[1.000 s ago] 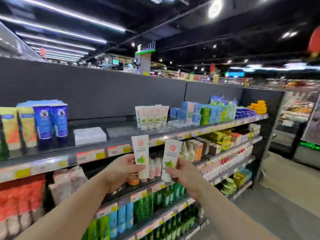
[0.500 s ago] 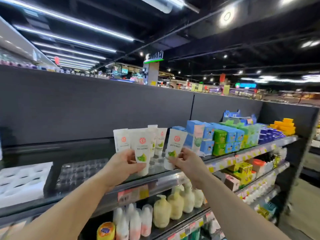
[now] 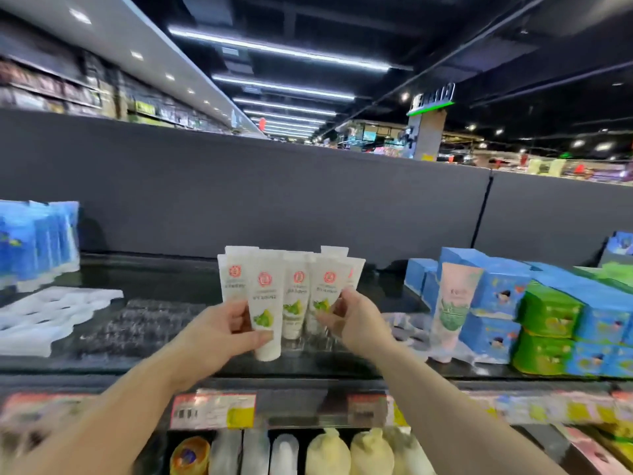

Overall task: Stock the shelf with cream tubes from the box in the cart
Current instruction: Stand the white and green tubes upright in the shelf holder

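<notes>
Both hands, smooth white tubes

On the top shelf the cream tubes stand mid-shelf, a moulded tray to their left, stacked boxes to their right, bottles on the shelf below.

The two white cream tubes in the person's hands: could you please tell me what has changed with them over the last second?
Both hands carried their tubes up from below the shelf edge to the row of matching tubes on the dark top shelf. The left hand now stands its white green-leaf cream tube at the row's front; the right hand sets its matching white tube alongside. Both hands still grip their tubes.
</notes>
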